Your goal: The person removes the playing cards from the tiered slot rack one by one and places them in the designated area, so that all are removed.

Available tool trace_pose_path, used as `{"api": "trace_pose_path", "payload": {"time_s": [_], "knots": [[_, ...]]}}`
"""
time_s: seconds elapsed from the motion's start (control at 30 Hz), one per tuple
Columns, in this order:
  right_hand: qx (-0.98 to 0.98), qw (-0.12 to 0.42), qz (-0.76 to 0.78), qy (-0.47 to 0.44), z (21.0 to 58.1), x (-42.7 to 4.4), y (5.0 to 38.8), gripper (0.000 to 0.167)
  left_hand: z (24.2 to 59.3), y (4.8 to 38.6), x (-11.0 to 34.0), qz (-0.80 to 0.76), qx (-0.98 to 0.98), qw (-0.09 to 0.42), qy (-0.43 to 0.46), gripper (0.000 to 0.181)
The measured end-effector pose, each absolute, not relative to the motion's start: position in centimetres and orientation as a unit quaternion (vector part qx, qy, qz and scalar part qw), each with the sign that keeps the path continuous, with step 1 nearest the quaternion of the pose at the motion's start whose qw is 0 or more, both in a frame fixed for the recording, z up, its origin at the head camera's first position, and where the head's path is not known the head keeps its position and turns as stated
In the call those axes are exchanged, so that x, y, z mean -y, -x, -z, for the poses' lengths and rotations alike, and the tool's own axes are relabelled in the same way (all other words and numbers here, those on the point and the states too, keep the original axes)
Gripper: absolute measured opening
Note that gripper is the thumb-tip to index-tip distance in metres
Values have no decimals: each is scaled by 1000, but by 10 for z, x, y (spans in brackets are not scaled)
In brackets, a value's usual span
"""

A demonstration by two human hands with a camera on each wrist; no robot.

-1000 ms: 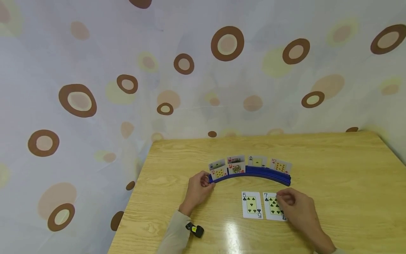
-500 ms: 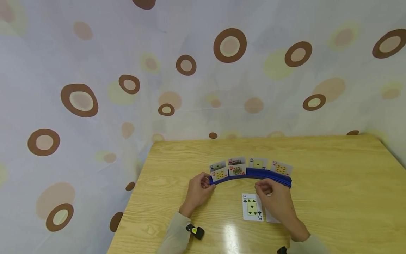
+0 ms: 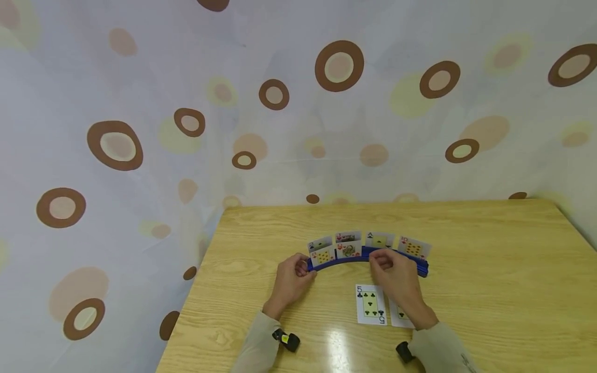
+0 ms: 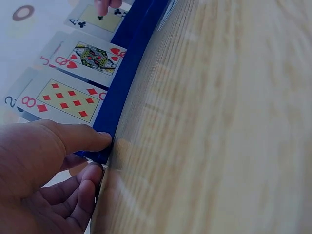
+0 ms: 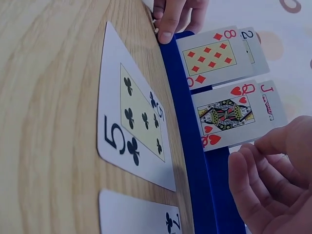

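Left hand (image 3: 288, 282) clamped on the blue rack (image 4: 121, 80), right hand (image 3: 396, 274) by the ace (image 3: 379, 239) standing in it – grip unclear; reaching that card seems the step, next calling for a light pinch

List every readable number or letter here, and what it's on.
"8": eight of diamonds
"2": card behind eight
"Q": queen of hearts
"J": card behind queen
"A": ace
"10": red ten
"5": five of clubs
"7": seven of clubs
Right sleeve: marking too small to read.
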State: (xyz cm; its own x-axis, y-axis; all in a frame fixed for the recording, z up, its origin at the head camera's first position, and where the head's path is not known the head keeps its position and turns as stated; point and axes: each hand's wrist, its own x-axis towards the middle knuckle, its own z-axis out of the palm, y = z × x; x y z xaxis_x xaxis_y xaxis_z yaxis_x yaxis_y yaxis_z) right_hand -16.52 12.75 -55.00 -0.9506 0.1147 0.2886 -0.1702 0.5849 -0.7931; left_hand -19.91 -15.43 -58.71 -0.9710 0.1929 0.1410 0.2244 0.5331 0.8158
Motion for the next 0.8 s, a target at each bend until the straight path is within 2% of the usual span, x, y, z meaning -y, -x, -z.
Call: {"api": "trace_pose_path", "payload": {"time_s": [0.57, 0.8], "knots": [[876, 152, -458, -9, 551, -118, 175, 10, 587, 197, 156, 471, 874, 20, 122, 24], [879, 128, -459, 6, 552, -115, 182, 16, 586, 198, 155, 467, 875, 23, 127, 25]]}}
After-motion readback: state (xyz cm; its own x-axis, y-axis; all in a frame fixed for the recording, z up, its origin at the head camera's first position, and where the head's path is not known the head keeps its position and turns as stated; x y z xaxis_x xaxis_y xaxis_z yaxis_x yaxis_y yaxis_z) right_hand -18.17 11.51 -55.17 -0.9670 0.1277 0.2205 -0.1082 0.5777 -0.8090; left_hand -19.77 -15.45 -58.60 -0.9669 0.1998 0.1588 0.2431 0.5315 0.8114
